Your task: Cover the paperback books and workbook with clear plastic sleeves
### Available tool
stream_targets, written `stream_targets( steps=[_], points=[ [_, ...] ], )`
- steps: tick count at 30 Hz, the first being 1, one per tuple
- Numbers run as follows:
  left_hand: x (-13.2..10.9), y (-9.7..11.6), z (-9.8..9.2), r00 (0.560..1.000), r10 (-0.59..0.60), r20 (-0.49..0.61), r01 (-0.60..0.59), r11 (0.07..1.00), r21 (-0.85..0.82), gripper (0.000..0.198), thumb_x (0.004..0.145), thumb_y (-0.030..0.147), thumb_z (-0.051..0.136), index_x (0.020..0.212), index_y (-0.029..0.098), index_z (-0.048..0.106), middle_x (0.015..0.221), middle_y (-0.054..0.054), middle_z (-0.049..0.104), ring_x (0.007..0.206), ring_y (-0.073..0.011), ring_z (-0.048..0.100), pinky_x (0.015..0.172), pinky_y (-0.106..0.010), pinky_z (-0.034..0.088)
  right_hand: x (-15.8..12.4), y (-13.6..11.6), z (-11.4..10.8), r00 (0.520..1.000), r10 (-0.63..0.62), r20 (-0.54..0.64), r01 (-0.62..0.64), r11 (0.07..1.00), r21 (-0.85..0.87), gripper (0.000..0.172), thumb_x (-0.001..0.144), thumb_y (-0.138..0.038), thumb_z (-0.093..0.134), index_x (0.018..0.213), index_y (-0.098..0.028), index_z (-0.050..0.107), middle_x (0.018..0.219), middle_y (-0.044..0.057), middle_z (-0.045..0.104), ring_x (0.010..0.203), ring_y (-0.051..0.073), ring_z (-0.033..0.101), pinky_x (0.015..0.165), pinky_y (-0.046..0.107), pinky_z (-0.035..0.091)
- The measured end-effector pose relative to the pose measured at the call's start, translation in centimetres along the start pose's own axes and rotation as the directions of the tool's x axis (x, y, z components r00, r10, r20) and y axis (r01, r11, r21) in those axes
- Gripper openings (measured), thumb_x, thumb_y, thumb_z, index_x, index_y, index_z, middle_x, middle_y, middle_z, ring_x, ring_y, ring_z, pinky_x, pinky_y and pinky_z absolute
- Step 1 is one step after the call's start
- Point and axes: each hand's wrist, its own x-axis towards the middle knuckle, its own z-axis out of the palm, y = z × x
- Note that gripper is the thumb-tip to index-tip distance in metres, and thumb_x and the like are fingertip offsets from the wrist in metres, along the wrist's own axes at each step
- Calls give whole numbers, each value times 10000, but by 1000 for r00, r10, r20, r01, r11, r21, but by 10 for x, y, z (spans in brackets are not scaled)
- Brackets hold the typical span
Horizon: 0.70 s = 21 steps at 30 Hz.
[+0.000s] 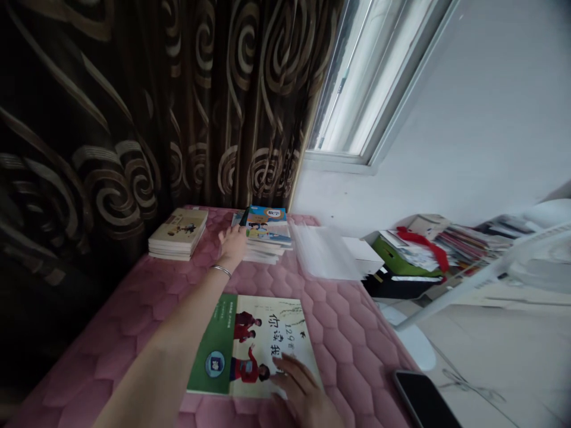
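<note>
A green and cream book (267, 351) with drawn figures in red lies on the pink quilted cover (343, 333) near the front. Over its lower right edge is my right hand (306, 389), slightly blurred, fingers stretched out and holding nothing visible. My left arm reaches across the book's left side. At the back, my left hand (232, 242), with a bracelet at the wrist, is beside the left edge of a book stack topped by a blue illustrated book (267, 223); its fingers look apart. A dark narrow object (244, 216) sits just beyond those fingers.
A stack of tan books (178, 232) stands at the back left, against the patterned curtain. Clear plastic sheets (328, 252) and a white box (363, 254) lie right of the blue-topped stack. A phone (423, 398) rests at the front right edge. Papers fill a shelf beyond.
</note>
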Motion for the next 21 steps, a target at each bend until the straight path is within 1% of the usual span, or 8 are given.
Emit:
stream_targets(
  steps=[3,5,7,10,14,15,17,21],
  points=[
    [-26,-8,-4,1000,-22,18,22,1000,6,320,876,159,447,1163,224,572,1288,-119,519,1164,-276,468,950,-478,349,9,0,-14,995,-35,95,56,972,-230,456,785,-232,613,1241,-245,615,1418,53,479,1381,297,298,1136,462,280],
    [-55,-13,-6,998,25,62,-23,999,-31,265,880,186,464,1102,224,603,1315,-98,494,1186,-269,465,972,-465,367,11,1,-19,986,15,163,30,962,-270,531,761,-251,653,1287,-253,579,1440,41,449,1382,300,297,1145,472,261],
    [-91,-19,-10,974,160,162,-137,980,-147,223,884,195,471,1040,213,629,1308,-87,497,1190,-246,481,995,-417,388,12,3,-22,980,43,196,13,962,-273,548,759,-228,653,1297,-283,564,1446,14,440,1375,282,316,1144,455,272],
    [-151,-30,-21,874,361,326,-233,899,-372,217,883,231,506,1054,221,640,1336,-73,491,1206,-222,499,1042,-361,384,12,6,-24,977,41,211,15,965,-261,562,758,-166,633,1298,-304,558,1444,-11,439,1380,255,311,1142,427,284],
    [-216,-49,-42,724,478,497,-149,812,-564,457,803,323,652,1251,293,567,1446,-56,424,1272,-246,467,1058,-354,392,15,3,-26,973,59,223,-2,969,-246,558,746,-147,647,1278,-298,574,1425,-8,460,1372,250,328,1140,431,287],
    [-226,-54,-47,696,486,529,-121,805,-581,525,793,337,664,1300,313,528,1473,-49,398,1300,-250,440,1078,-365,373,15,2,-27,973,67,220,-12,970,-243,553,745,-143,649,1271,-297,580,1420,-5,465,1369,250,334,1139,436,288],
    [-238,-61,-51,678,461,573,-58,810,-583,637,749,351,709,1345,325,485,1510,-46,352,1345,-268,384,1111,-399,331,16,1,-27,973,83,216,-29,970,-243,545,742,-142,656,1261,-296,588,1414,-2,470,1369,252,335,1140,451,283],
    [-241,-64,-47,698,384,605,5,841,-540,622,721,265,719,1311,320,530,1510,-26,355,1366,-262,354,1128,-412,308,15,3,-26,975,75,210,-19,966,-257,523,757,-180,651,1263,-292,583,1414,-9,463,1376,258,319,1146,474,260]
  ],
)
